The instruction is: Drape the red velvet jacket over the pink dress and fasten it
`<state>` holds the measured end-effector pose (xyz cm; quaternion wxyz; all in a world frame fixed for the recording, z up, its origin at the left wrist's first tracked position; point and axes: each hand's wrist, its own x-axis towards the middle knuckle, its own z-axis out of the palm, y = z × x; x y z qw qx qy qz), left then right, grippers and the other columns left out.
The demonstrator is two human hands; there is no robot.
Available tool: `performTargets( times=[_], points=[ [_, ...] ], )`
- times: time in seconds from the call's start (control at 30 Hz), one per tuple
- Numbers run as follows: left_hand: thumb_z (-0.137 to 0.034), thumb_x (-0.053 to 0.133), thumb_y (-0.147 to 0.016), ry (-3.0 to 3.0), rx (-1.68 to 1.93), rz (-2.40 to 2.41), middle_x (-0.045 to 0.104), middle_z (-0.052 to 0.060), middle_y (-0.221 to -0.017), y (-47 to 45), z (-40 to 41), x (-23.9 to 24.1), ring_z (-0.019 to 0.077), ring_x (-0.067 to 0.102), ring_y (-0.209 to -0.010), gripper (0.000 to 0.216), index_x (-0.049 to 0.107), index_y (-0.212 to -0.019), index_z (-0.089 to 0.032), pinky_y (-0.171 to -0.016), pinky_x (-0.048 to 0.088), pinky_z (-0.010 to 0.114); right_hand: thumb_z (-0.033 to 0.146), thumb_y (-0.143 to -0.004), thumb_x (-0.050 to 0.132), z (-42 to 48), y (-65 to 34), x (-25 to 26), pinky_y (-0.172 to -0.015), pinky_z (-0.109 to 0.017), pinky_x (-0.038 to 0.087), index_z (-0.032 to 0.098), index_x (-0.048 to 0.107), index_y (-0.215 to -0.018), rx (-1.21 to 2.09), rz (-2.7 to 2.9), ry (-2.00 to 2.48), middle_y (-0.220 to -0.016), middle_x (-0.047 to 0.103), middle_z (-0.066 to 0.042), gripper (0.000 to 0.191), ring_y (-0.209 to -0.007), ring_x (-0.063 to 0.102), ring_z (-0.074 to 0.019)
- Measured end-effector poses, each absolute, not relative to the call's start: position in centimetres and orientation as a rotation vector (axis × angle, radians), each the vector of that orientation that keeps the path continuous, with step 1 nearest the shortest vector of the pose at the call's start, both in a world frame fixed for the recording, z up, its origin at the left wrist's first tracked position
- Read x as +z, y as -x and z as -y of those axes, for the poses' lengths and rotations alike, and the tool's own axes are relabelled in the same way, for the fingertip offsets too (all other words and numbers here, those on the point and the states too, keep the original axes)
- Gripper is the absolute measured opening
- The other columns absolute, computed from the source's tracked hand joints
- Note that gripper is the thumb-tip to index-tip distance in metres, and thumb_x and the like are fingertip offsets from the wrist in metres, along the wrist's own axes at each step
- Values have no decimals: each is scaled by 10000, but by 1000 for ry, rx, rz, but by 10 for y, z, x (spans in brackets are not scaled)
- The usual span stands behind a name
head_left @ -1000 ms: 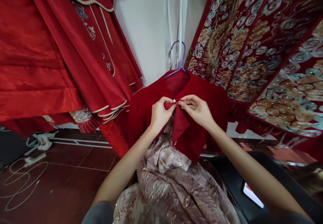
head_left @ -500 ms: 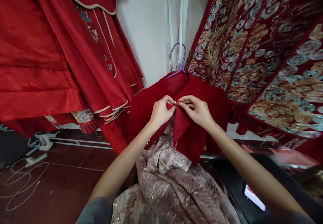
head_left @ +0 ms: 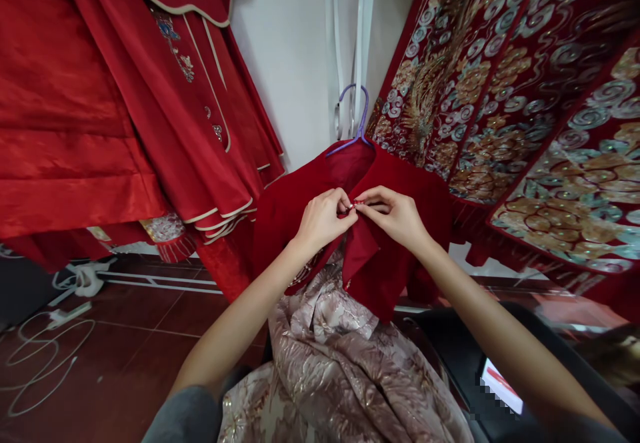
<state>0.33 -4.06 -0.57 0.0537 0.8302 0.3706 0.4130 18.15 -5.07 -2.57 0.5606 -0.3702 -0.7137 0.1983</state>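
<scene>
While I watch from afar, a dark red tiled floor (head_left: 145, 323) spreads low on the left, and a pale wall (head_left: 290, 63) rises behind a white pole (head_left: 359, 36). Front and centre, the red jacket (head_left: 390, 263) hangs on a purple hanger (head_left: 361, 130), and right at its front opening, both hands meet! I see the left hand (head_left: 325, 220) pinching the small beaded fastener (head_left: 353, 206), thumb and finger together, the right hand (head_left: 395, 216) clamped on its other side. How the fastener joins, I can't tell: fingertips cover most of it. Blocky pixels break up a lit screen (head_left: 503, 383) on the black surface (head_left: 450, 336), and the grey sleeves run off below. Around all that, plain red garments (head_left: 165, 130) crowd the left, embroidered panels (head_left: 500, 96) the right, both cut off by the edges. A patterned cloth (head_left: 340, 363) bunches beneath the jacket, a white cable (head_left: 50, 356) loops across the tiles, and the right forearm crosses in front of the black surface.
</scene>
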Motion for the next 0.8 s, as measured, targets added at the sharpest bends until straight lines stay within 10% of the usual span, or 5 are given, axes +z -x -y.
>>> performTargets(
  times=[0.8],
  points=[
    [-150,581,-799,-2703,1086,-998,669,15,-790,2,39,7,142,636,-713,60,617,-781,-194,-690,492,242,389,-716,770,47,-184,-23,-821,-350,589,213,617,-970,635,1663,824,-942,656,-41,345,-919,652,-189]
  ],
)
